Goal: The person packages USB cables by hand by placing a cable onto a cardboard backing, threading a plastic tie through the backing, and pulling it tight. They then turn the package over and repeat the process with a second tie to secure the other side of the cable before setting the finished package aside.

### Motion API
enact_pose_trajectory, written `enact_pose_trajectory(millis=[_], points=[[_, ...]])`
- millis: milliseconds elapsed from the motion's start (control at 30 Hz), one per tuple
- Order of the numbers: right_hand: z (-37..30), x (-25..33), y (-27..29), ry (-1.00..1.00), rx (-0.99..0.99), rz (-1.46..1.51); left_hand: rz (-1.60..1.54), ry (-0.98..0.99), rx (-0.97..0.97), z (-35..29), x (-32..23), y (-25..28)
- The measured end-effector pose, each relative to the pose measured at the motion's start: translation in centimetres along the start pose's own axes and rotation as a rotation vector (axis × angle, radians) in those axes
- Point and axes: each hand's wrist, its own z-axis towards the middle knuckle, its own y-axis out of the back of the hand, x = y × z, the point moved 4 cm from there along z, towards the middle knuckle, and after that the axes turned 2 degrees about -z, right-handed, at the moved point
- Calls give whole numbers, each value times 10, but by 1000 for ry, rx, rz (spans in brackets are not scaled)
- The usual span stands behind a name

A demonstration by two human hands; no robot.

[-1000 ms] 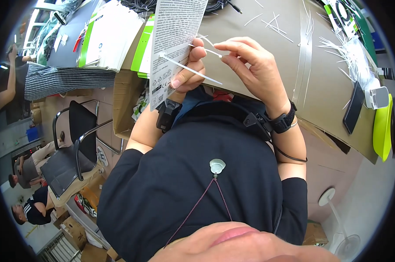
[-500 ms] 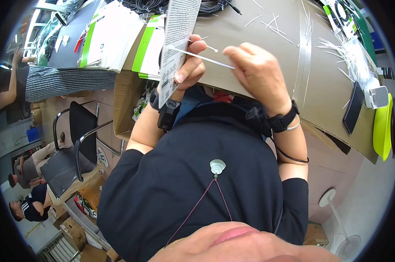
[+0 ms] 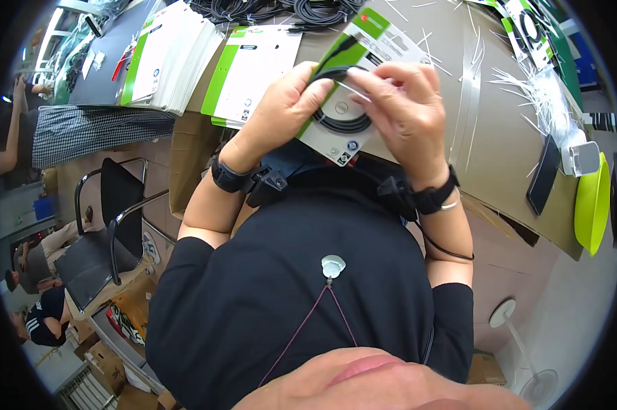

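Observation:
A green-and-white packaging card (image 3: 332, 149) is tilted in front of me over the table edge. On its face lies a coiled black cable (image 3: 342, 126) with a plug near the top. My left hand (image 3: 281, 109) is closed on the card's left edge, its thumb pressing by the coil. From the right, my right hand (image 3: 411, 113) has its fingers pinched at a thin white cable tie (image 3: 353, 90) that crosses the coil. The fingers hide part of the tie, so I cannot tell whether it is fastened.
Flat cards (image 3: 254, 68) and a thick stack of cards (image 3: 165, 61) lie left. Coiled cables (image 3: 322, 12) sit at the back. Loose cable ties (image 3: 537, 85), a dark phone (image 3: 543, 174) and a yellow-green tray (image 3: 592, 205) are right. A chair (image 3: 110, 225) stands left.
The card has turned from edge-on to show its front with the coil, and shifted right. My right hand has come in against the coil; the long tie end no longer stretches between my hands.

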Motion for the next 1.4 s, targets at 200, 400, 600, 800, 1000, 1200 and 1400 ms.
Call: enact_pose_trajectory(millis=[200,400,600,800,1000,1200,1400], points=[[-17,5,-18,-355,-78,928,309,-150,12,4,-37,-6],[-44,-20,-44,-686,-81,1327,580,-275,110,13,-52,-12],[-53,-23,-50,-802,-90,1389,430,-77,124,20,-43,-11],[-57,-24,-55,-879,-86,1566,420,-3,123,16,-44,-12],[-58,-23,-55,-914,-29,1541,277,-6,64,14,-32,-13],[-59,-23,-56,-902,-68,1554,253,-56,53,14,-27,-13],[-55,-23,-56,-875,-42,1463,239,-93,38,12,-26,-17]])
